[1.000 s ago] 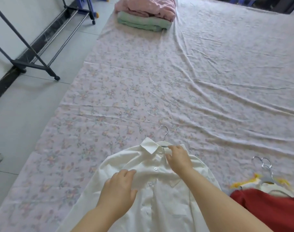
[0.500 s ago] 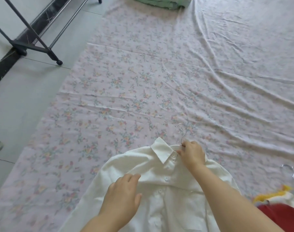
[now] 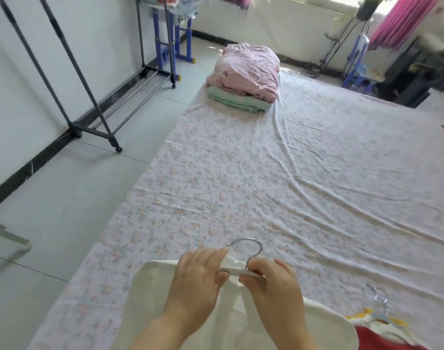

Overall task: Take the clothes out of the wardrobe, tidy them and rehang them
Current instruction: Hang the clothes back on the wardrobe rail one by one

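Note:
A white shirt [image 3: 150, 281] on a white hanger with a metal hook [image 3: 251, 245] is held up over the floral sheet [image 3: 266, 178] near the bottom of the view. My left hand [image 3: 198, 281] grips the hanger and collar just left of the hook. My right hand [image 3: 271, 284] pinches the hanger bar just right of the hook. The shirt's lower part is hidden behind my arms. The dark clothes rack [image 3: 89, 107] stands by the left wall.
Folded pink bedding [image 3: 248, 66] lies on a green blanket [image 3: 236, 101] at the sheet's far end. A red garment [image 3: 382, 339] and more hangers [image 3: 377, 306] lie at the lower right. Blue stools and a plant stand line the far wall.
Both hands moved up to the hanger at the collar and lifted the shirt off the sheet. My left hand left the shirt front. The view tilted up toward the room.

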Motion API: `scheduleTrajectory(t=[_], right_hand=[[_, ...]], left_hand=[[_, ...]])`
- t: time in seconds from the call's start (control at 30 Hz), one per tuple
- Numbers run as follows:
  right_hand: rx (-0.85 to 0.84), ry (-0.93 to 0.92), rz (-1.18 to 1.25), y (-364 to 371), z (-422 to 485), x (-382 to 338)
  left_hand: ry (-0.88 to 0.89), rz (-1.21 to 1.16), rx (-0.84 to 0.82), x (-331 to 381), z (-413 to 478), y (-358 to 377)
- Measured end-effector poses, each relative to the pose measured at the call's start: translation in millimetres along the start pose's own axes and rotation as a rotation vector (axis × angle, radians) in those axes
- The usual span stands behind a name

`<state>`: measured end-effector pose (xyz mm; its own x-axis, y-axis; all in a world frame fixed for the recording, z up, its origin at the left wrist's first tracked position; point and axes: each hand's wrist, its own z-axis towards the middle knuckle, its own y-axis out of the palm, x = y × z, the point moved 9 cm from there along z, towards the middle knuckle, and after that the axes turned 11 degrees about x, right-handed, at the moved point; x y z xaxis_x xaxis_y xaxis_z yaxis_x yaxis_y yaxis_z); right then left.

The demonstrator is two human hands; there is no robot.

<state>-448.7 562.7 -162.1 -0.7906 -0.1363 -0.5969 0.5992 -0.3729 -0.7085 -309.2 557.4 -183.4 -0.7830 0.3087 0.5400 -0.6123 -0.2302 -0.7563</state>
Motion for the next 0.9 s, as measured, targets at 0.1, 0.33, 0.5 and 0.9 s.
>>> scheduleTrajectory(t=[0.1, 0.33, 0.5, 0.9], right_hand=[[0.071, -0.105, 0.041, -36, 0, -62], [0.0, -0.455, 0.187, -57, -29, -164], [-0.084, -0.767, 0.336, -48, -81, -256], [-0.422, -1.287, 0.794, -55, -331, -513]], left_hand=[[0.006, -0.031, 0.11, 15, -14, -62], [-0.213, 0.12, 0.445, 22, -81, -196], [-0.444, 0.254, 0.694, 16, -174, -296], [-0.947, 0.491, 1.141, 32, -487, -485]])
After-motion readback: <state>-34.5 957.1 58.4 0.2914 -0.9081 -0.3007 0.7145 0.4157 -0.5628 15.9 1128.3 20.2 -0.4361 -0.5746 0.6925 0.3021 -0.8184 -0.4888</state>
